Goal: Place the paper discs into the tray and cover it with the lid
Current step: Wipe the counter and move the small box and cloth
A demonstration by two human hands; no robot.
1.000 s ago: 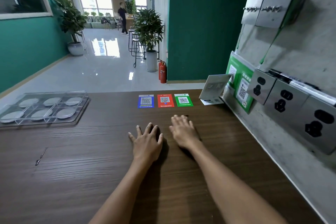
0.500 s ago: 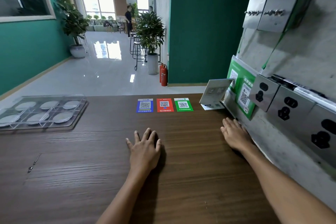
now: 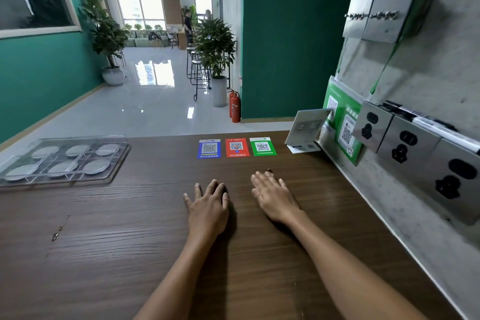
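Resting both palms flat on the wooden counter

Both hands lie spread and hold nothing: the left hand (image 3: 207,209) and the right hand (image 3: 275,199) sit side by side on the counter (image 3: 259,267), fingers straight. Well off to the left of the left hand stands the clear tray (image 3: 15,182), its lid (image 3: 78,139) on, six paper discs (image 3: 96,166) inside its compartments. Three QR cards (image 3: 236,147) lie just beyond the fingertips

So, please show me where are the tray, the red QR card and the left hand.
tray (image 3: 118,163): head view, its right rim.
red QR card (image 3: 237,147): head view, card middle.
left hand (image 3: 209,206): head view, back of hand.
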